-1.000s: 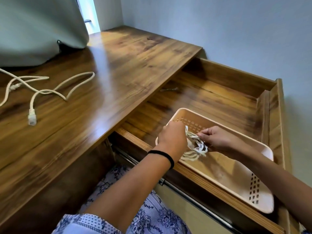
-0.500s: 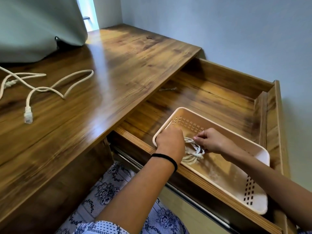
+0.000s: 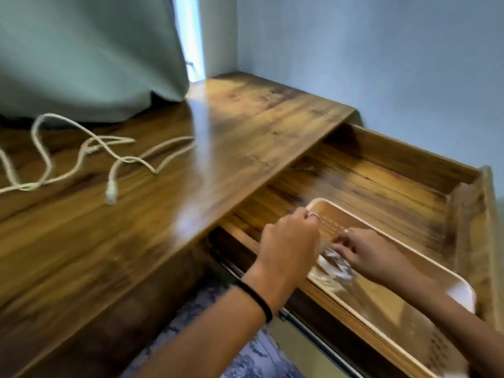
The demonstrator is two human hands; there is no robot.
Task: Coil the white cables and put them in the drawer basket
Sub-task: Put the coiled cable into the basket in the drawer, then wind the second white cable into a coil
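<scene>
Both hands, left hand [image 3: 289,246] and right hand [image 3: 373,255], in the basket [image 3: 461,293] on the coiled cable [image 3: 334,267]. Blurred; can't tell whether the fingers grasp it. Second cable [image 3: 114,162] loose on the surface [image 3: 231,148], far left.

The wooden bench [image 3: 152,214] is brown and shiny. A loose white cable [image 3: 114,156] lies on top of it, with its plug end near the front. A grey curtain [image 3: 81,55] hangs down onto the back. Below, an open drawer [image 3: 381,186] holds a basket [image 3: 461,293].

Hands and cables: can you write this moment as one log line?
left hand + right hand: at coiled cable in basket | loose cable: on desk
</scene>
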